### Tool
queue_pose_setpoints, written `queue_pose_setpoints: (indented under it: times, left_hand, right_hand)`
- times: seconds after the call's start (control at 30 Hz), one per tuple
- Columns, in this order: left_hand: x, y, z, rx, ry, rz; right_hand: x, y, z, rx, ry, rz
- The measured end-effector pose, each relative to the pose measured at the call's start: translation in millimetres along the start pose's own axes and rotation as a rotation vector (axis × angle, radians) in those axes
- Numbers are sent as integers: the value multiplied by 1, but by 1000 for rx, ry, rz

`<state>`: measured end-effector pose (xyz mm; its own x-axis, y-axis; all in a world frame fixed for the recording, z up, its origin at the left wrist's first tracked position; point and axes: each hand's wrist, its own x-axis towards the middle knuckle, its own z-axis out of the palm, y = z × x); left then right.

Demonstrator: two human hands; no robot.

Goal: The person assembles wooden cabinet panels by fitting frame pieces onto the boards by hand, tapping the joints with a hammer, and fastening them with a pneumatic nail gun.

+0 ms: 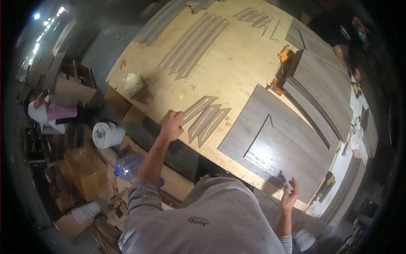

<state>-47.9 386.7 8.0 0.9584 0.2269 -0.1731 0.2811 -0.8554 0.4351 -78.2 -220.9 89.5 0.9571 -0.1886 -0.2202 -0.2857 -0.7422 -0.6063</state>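
My left hand (171, 127) is at the near edge of the table, its fingers closed round the lower end of a short grey-brown wooden strip (200, 108). Two similar mitred strips (213, 122) lie right beside it, each with a pale line along its length. My right hand (289, 194) hovers by the near right corner of a flat grey wood-grain panel (270, 139); it holds nothing and its fingers are apart. A dark angled line, like a groove or slot, runs across that panel, and light glares off its surface.
Longer strips (192, 44) lie farther back on the plywood table (237, 63). Stacked panels (317, 84) and an orange tool (283, 53) stand at the right, near another person's hand (338, 51). A white bucket (108, 134) and a water jug (129, 166) are below left.
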Motion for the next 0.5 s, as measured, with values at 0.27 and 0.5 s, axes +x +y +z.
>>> queue_pose_setpoints:
  times: [0.27,0.5]
  left_hand:
    - [61,26,-20,-50,55,104]
    - [52,147,-23,-728,-525,-2]
  right_hand:
    - [-9,-62,15,-4,99,-244]
    - [23,-128,24,-261,204,-676]
